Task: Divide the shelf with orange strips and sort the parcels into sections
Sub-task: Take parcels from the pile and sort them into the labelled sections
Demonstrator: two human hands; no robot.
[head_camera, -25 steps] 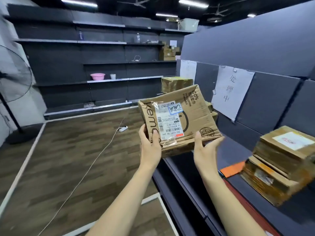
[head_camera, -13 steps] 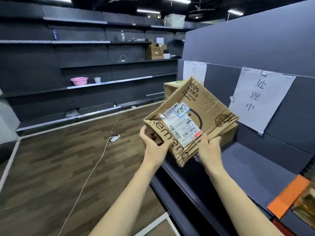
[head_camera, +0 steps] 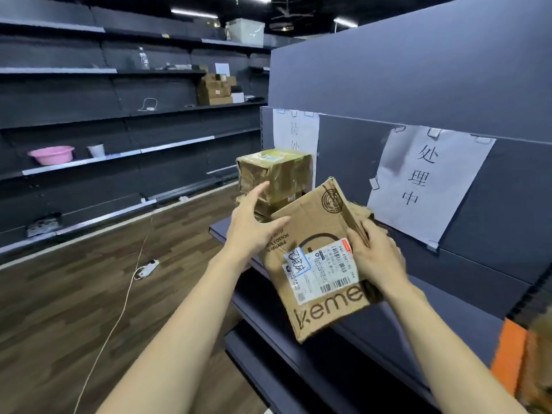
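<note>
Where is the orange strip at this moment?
In the head view the orange strip lies on the grey shelf at the far right edge of the frame, right of the cardboard parcel held in both hands, with a blurred brown parcel beside it.

Bare shelf [head_camera: 388, 333] lay open between the taped parcel stack [head_camera: 274, 174] and the orange strip [head_camera: 507, 354].

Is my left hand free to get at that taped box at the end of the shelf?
Probably yes: the left hand is open, fingertips already close to the taped box, nothing between. The right hand holds the printed parcel.
</note>
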